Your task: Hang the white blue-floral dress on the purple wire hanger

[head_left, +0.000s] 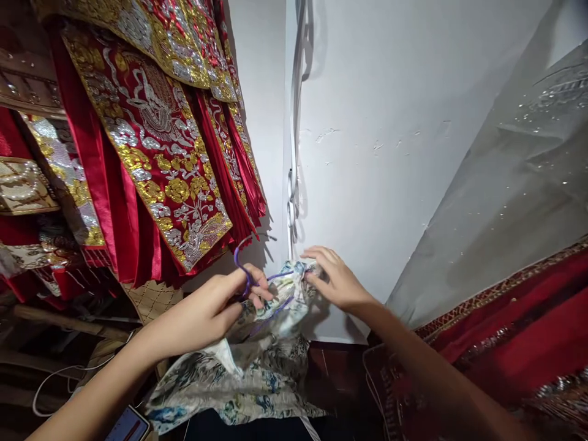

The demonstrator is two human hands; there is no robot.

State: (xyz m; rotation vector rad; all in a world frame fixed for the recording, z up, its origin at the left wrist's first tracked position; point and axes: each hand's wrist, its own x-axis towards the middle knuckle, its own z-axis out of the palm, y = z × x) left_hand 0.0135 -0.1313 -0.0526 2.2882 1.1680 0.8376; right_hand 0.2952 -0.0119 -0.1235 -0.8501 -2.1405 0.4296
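Observation:
A pale garment with a blue and green floral print [271, 386] hangs in front of me, partly in shadow. My left hand [229, 300] is closed around a purple clothes hanger [237, 260], near its hook. The hanger's arms run to the right into the top of the garment. At that end my right hand [335, 278] pinches the garment's gathered cloth, its index finger stretched over the top. Cloth and fingers hide the far end of the hanger.
Red costumes with gold and silver embroidery [156, 128] hang at the left. A white wall [376, 184] stands ahead, with ribbon-like strips [295, 122] hanging along it. Sheer beaded fabric [519, 184] and red cloth [514, 355] are at the right. A phone [127, 425] lies low on the left.

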